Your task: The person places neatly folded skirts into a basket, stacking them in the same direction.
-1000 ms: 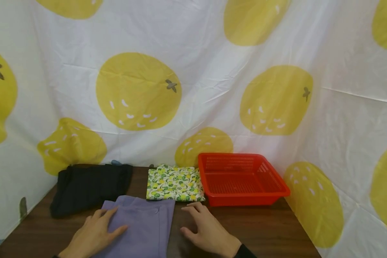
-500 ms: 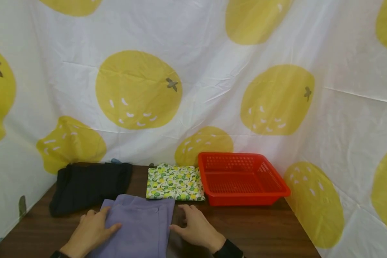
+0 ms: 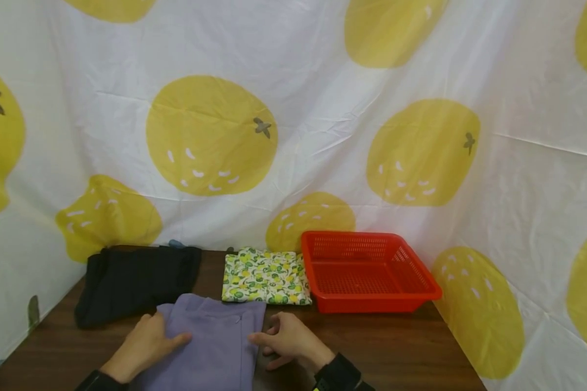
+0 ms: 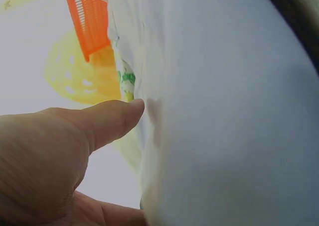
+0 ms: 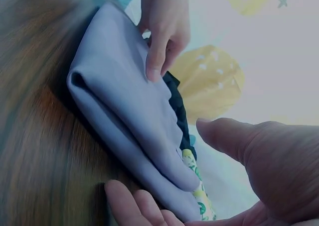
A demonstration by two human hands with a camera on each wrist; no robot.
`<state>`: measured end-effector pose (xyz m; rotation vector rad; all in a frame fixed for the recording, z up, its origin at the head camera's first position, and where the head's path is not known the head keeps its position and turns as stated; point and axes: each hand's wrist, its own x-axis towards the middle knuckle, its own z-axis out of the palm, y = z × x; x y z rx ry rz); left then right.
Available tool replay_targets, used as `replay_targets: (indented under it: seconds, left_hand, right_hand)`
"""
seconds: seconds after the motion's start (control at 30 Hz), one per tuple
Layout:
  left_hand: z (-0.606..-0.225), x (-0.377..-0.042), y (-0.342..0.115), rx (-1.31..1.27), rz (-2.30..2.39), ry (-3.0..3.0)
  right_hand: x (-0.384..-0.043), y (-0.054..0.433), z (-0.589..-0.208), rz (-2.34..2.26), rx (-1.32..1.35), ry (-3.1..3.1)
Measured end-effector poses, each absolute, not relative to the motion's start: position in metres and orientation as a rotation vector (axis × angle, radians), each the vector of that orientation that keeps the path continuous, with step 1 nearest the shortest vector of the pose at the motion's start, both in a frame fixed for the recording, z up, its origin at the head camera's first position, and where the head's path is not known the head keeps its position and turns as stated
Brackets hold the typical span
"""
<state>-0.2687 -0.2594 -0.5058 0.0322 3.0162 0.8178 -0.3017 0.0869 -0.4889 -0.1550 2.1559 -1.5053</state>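
Observation:
A folded purple garment (image 3: 212,347) with a small zip near its top right lies between the two hands. My left hand (image 3: 144,342) is at its left edge, thumb stretched over the cloth and fingers down along the side. Seen from the right wrist, the left thumb (image 5: 155,61) rests on the fabric. My right hand (image 3: 288,339) is at the garment's right edge, with the thumb reaching over it and the fingers low beside it. In the right wrist view, the right thumb (image 5: 224,136) and fingers (image 5: 124,201) are spread wide apart, with the folded layers between them.
A folded black garment (image 3: 139,282) lies at the back left of the brown wooden table (image 3: 386,353). Behind the purple garment is a folded lemon-print cloth (image 3: 266,277). A red perforated plastic basket (image 3: 372,304) stands at the back right, before a lemon-print curtain (image 3: 318,130).
My right hand has moved left to the purple garment's right edge, and its fingers have lowered beside the cloth. The left hand has shifted slightly at the left edge.

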Motion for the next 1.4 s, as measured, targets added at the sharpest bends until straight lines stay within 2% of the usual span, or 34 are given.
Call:
replay_targets:
  seconds: [0.7, 1.13, 1.4]
  left_hand:
    - [-0.506, -0.273, -0.225, 0.244, 1.103, 2.842]
    - [-0.503, -0.281, -0.220, 0.193, 1.194, 2.760]
    - [-0.490, -0.278, -0.217, 0.172, 1.239, 2.741]
  right_hand:
    - [-0.309, 0.080, -0.496, -1.470, -0.110, 2.242]
    - [-0.313, 0.093, -0.502, -1.570, -0.344, 2.238]
    - [-0.314, 0.100, -0.497, -1.549, -0.364, 2.269]
